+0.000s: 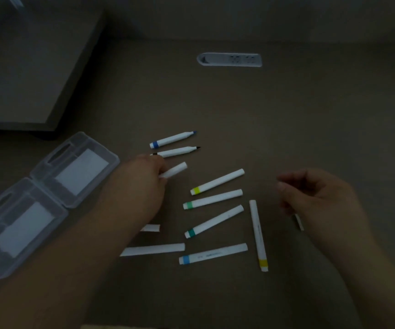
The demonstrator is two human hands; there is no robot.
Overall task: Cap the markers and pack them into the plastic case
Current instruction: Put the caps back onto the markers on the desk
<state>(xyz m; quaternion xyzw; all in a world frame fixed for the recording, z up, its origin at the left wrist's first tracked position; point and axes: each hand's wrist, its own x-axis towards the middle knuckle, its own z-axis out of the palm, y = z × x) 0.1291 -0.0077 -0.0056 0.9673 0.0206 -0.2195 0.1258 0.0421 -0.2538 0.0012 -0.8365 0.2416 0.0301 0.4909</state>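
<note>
Nearest us, our two forearms reach up from the bottom edge over the dim table point(310, 110). Between them the capped markers lie loose: one with a light-blue band point(213, 254) at six o'clock, a plain white one point(152, 249) beside it at seven, and a yellow-banded one point(258, 235) standing nearly upright at five. Just beyond sit a teal-banded marker point(214, 221), a green-banded one point(213, 199) and a lime-banded one point(217, 182), all capped, we judge.

Our right hand point(315, 198), at three o'clock, hangs loosely curled with nothing pinched between the fingers; a small white piece point(299, 222) peeks from under it, and we cannot tell what it is. Our left hand point(141, 186), at nine o'clock, grips a white cap or marker end point(173, 170). A short white piece point(150, 227) shows below that wrist.

Farther off, two markers still need caps: a black-tipped one point(176, 151) and a blue-tipped one point(172, 139).

At eight to nine o'clock the clear plastic case point(49, 200) lies open, both halves showing only white inserts. So, as we read it, capping is mostly done, two remain, and packing has not begun.
</note>
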